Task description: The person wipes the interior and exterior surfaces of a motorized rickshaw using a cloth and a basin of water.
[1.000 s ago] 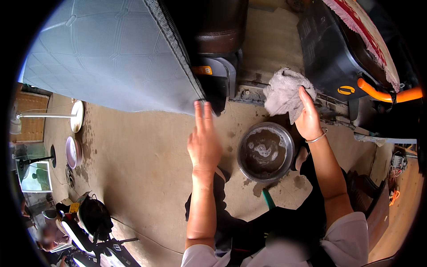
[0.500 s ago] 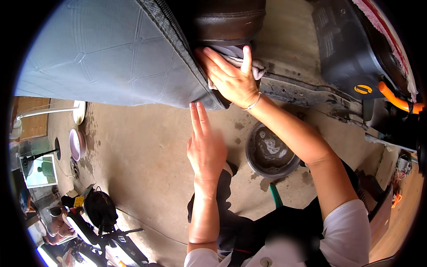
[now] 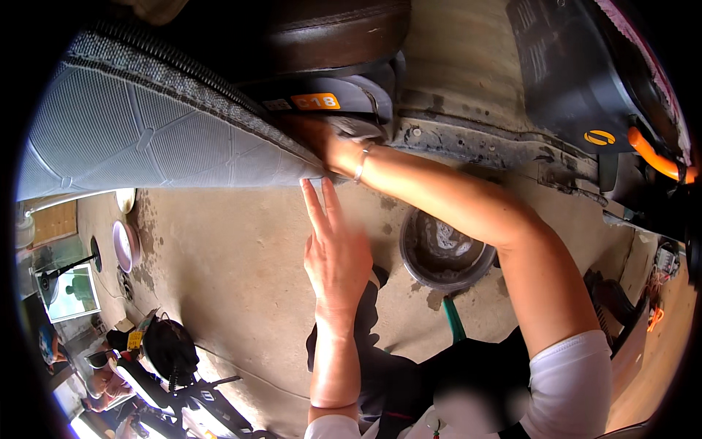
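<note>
An orange label point(image 3: 316, 101) with bold white characters stands on the dark grey panel point(image 3: 360, 91) below the brown seat point(image 3: 336, 44). Just left of it, a smaller grey label point(image 3: 276, 104) carries pale characters, too dim to tell. A rounded yellow-orange emblem point(image 3: 599, 137) marks the black casing point(image 3: 567, 80) at right. At lower left, a yellow plate point(image 3: 134, 340) bears small, blurred marks.
</note>
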The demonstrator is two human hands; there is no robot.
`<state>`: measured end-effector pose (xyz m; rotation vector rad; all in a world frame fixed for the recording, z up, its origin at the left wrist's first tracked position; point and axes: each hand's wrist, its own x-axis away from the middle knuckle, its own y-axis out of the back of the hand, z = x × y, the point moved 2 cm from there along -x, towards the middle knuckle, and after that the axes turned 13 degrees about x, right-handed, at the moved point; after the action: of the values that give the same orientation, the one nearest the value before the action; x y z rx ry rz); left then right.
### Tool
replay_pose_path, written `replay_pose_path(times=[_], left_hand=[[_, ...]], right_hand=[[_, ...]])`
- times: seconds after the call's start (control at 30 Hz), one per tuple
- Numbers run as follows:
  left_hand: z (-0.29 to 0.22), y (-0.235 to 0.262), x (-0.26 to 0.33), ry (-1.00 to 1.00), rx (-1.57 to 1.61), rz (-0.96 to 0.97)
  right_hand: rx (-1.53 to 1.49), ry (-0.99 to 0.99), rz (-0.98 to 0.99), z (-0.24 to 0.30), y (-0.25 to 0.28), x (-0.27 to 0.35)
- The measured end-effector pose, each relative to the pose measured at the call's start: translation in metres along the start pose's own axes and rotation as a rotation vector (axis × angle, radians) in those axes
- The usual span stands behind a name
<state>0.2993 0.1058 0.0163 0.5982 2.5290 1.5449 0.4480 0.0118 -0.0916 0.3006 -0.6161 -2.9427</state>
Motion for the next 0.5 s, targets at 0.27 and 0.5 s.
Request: replay_pose_path(times=[0.27,0.5], left_hand=[[0.018,-0.009,0.004,0.028,-0.011,0.048],[-0.034,-0.016,0.003,-0.143,0.547,0.197]], right_hand=[[1.438,0.622,-0.155,-0.008,0.085,0.136],[-0.475,-0.424,-0.302,0.067,0.111,0.222]])
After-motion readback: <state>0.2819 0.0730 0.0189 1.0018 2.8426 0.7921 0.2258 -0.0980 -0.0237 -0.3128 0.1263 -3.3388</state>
